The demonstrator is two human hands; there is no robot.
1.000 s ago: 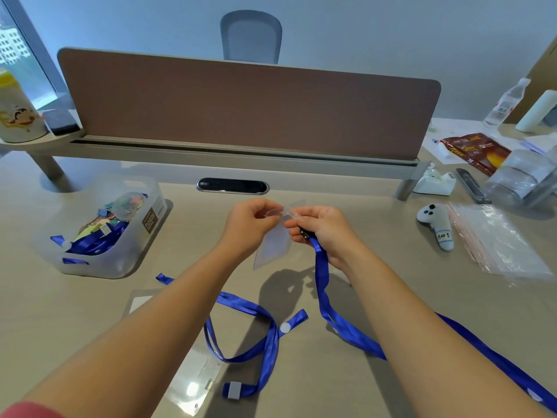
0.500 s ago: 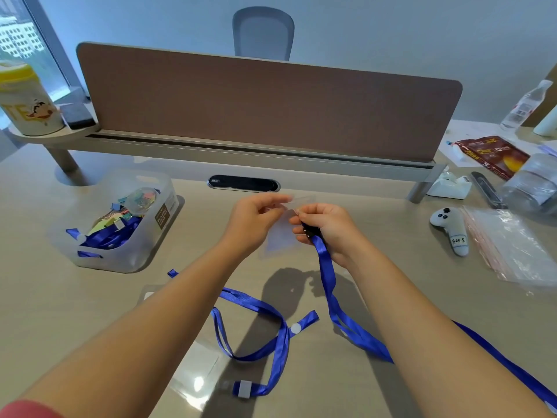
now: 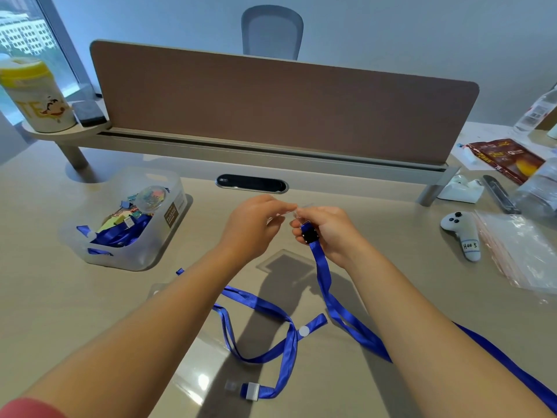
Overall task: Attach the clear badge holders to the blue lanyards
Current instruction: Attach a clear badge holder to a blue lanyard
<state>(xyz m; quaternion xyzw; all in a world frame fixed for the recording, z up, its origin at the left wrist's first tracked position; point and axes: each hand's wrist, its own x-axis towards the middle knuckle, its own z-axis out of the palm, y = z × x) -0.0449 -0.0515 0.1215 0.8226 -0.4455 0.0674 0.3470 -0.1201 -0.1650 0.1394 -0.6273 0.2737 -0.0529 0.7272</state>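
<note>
Badge holder (image 3: 297,210) is being pinched by left hand (image 3: 251,226) above the surface; right hand (image 3: 327,233) is gripping blue lanyard (image 3: 324,276) clip end (barely visible). Keep slot steady while threading.

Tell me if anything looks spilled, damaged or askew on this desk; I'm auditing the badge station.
Nothing stands out. The left hand and right hand hold a clear badge holder at the end of a blue lanyard. A second lanyard lies loosely looped on the desk, spares sit in the bin.
</note>
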